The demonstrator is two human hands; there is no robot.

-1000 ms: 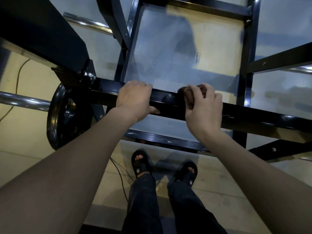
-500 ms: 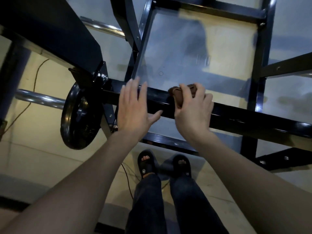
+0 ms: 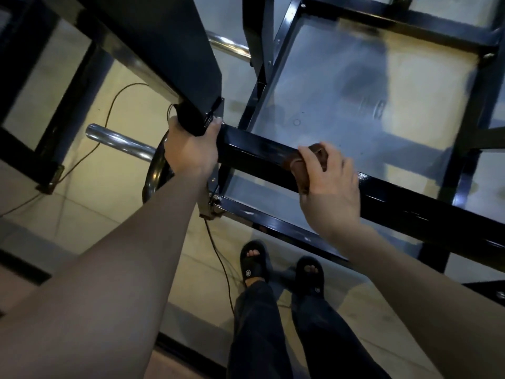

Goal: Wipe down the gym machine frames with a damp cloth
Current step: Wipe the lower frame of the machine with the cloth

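Both hands are on the black frame: my left hand [image 3: 191,151] is curled round the joint where the cross bar [image 3: 262,151] meets the heavy slanted beam [image 3: 164,45], gripping it as a brace, and my right hand [image 3: 328,192] presses the brown cloth [image 3: 303,165] onto the top of that bar, fingers bent over the wad and holding it down against the metal. The cloth sits bunched under my fingertips, part of it draped down the near face of the bar, well apart from my left hand. What worries me is the left end: if I sweep the cloth that way without looking, I judge it could snag on the bolt and bracket [image 3: 213,206] just below the joint, or my knuckles could bump into my own bracing hand (the weight plate [image 3: 155,170] and chrome bar [image 3: 120,140] sit right behind it too). A loose black cable [image 3: 218,255] trails across the floor [image 3: 109,214] near my sandals, so a careless step sideways could catch it. The cross bar's long axis runs from upper left, at the joint, down toward the lower right edge of the view, roughly level and crossing in front of me, so my strokes should follow that line.
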